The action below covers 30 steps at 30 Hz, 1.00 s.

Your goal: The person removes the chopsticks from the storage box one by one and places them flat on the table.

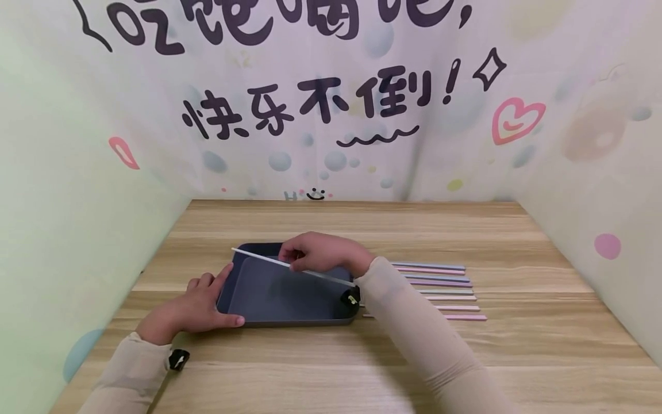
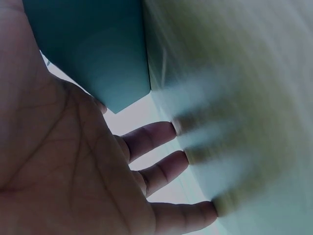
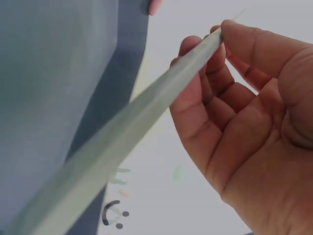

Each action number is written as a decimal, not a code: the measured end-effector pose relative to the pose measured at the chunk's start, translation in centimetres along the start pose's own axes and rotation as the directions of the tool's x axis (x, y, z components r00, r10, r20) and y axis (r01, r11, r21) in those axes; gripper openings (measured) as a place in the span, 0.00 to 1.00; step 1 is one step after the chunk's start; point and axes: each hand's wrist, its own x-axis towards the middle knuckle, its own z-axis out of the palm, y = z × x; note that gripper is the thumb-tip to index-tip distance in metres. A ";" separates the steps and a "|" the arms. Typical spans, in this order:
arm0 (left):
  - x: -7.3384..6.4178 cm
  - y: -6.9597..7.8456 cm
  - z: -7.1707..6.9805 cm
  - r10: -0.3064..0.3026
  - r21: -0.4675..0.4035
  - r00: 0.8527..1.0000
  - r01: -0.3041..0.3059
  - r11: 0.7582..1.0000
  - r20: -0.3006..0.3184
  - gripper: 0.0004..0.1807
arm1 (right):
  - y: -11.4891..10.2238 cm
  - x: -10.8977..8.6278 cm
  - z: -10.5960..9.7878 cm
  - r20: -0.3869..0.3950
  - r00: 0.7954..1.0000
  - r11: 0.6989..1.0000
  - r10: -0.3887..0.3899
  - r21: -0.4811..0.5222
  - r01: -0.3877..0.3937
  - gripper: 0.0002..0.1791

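My right hand (image 1: 331,252) is above a dark grey tray (image 1: 297,323), pinching a pale, slender chopstick (image 1: 264,258) between thumb and fingers. The chopstick slants across the tray, its left end near the back-left corner. From the right wrist, the pale chopstick (image 3: 128,126) extends out of the fingertips toward the camera, over the tray's edge. Around the tray's left side lies my left hand (image 1: 199,307), thumb at the front edge and index finger along the side. In the left wrist view, the other fingers (image 2: 151,139) reach down to the tabletop beside the tray wall (image 2: 98,54).
Several pastel chopsticks (image 1: 445,282) lie in a spread row on the wooden table (image 1: 310,379), right of the tray and partly behind the right forearm. A printed cloth wall (image 1: 310,167) rises behind the table, with pale walls on either side.
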 end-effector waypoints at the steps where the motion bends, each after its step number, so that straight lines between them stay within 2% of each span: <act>1: 0.0 0.0 0.0 -0.002 0.000 1.000 0.002 1.000 0.001 0.69 | 0.0 -0.2 -0.2 -0.005 1.000 1.000 -0.001 0.001 0.001 0.06; 6: 0.1 -0.2 0.1 0.001 0.007 1.000 -0.001 1.000 -0.004 0.69 | 0.1 -1.3 -1.3 -0.021 1.000 1.000 0.000 -0.011 0.000 0.05; 11: 0.1 -0.3 0.1 0.010 -0.004 1.000 -0.010 1.000 -0.008 0.69 | 1.0 -2.5 -2.3 -0.031 0.999 0.999 0.035 -0.001 -0.035 0.06; 30: 0.0 -0.2 -0.1 0.005 -0.020 1.000 -0.005 1.000 0.010 0.69 | 7.2 -8.1 -3.8 0.019 0.985 0.985 0.172 -0.023 -0.171 0.09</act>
